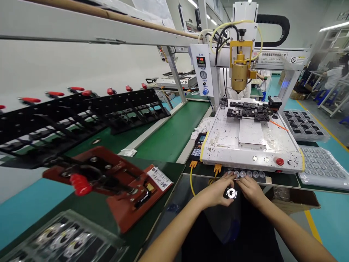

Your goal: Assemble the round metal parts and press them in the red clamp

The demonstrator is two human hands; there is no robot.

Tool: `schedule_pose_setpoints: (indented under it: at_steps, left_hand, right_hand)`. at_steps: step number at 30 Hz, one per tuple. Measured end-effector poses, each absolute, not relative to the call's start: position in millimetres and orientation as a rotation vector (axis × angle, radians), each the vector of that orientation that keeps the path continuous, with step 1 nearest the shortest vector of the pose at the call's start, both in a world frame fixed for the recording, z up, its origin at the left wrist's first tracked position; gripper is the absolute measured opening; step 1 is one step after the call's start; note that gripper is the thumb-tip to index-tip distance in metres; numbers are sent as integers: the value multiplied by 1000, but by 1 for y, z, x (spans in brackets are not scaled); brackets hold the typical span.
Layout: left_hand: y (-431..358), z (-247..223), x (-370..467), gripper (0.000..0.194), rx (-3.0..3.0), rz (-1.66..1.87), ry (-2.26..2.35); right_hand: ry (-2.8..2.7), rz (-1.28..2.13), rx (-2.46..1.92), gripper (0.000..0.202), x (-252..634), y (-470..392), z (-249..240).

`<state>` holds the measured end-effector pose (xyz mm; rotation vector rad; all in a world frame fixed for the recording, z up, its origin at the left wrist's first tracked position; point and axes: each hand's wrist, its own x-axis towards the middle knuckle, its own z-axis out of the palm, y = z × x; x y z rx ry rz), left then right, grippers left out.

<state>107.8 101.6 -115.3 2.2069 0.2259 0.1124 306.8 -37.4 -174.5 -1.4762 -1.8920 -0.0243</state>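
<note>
My left hand (218,191) pinches a small silvery round part (231,193) between thumb and fingers, low in the middle of the head view. Beside it on the right, my right hand (250,189) has its fingers bent together at the row of round discs (250,174) along the machine's front edge. Whatever its fingertips hold is too small to make out. Behind the hands stands a white bench machine (226,145) with a gold-coloured head (239,76) above a black fixture (248,110).
A red clamp press (122,196) and a clear tray of round parts (68,236) lie at the left. Black racks (125,109) stand behind them. Trays of parts (304,125) sit right of the machine. A yellow cable (191,183) hangs near my left wrist. People are in the background.
</note>
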Motion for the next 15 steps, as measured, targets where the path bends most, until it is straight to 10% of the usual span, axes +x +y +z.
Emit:
schedule_pose_setpoints:
  at_steps: [15]
  left_hand:
    - [92, -127, 134, 35, 2318, 417, 388]
  right_hand:
    - [-1136, 260, -1673, 29, 318, -106, -127]
